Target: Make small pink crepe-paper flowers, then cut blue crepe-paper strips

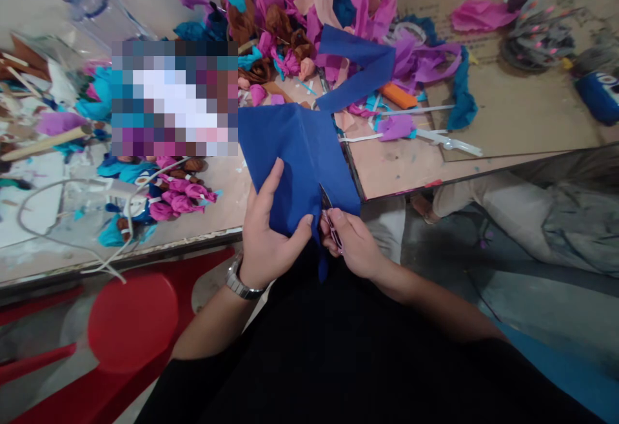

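My left hand [271, 237] holds the left part of a dark blue sheet [285, 134] of crepe paper or thin fabric. Its thumb and one finger lie spread on top, while the other fingers are mostly hidden. My right hand [355, 240] grips a small pair of scissors [334, 234] by the pinkish handles. The blades sit in a slit in the sheet's near edge, partly covered by it. A narrow flap of blue hangs below the cut. Just beyond the sheet lies a folded blue strip [358, 66] beside an orange-handled tool [398, 95].
Crumpled pink, purple, teal and brown paper [285, 24] heaps along the back. A white cable [62, 243] loops at the left, near a clear bottle [97, 11]. A red stool [133, 318] stands below. Cardboard [483, 108] and a blue can [599, 96] lie at the right.
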The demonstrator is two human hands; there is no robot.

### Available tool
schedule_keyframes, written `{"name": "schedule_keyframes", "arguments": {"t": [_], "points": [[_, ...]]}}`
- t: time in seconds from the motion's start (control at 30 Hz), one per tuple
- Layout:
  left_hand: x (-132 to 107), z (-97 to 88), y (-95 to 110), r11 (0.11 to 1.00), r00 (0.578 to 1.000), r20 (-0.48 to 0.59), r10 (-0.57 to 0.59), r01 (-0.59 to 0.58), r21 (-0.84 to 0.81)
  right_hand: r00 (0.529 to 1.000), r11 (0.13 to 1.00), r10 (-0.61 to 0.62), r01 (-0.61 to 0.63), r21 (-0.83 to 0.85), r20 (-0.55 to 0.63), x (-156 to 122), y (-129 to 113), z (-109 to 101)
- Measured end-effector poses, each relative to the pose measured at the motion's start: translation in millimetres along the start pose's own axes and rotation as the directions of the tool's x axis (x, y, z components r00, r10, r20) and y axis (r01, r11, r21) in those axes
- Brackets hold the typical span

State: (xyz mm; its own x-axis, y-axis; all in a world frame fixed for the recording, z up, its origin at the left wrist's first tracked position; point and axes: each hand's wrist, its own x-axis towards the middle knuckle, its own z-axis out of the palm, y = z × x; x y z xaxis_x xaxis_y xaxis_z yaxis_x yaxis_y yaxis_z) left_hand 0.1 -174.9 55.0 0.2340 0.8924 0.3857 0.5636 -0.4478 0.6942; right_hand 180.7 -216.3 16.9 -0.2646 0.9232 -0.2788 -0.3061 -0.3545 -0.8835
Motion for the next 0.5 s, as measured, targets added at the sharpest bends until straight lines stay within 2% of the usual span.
{"name": "schedule_keyframes", "arguments": {"t": [0.5], "points": [[-5.7,4.0,-2.6,1.000,0.999,-0.030,-0.009,0.009,0.010,1.000,1.000,-0.003,0.003,0.003,-0.013,0.1,1.3,0.6]]}}
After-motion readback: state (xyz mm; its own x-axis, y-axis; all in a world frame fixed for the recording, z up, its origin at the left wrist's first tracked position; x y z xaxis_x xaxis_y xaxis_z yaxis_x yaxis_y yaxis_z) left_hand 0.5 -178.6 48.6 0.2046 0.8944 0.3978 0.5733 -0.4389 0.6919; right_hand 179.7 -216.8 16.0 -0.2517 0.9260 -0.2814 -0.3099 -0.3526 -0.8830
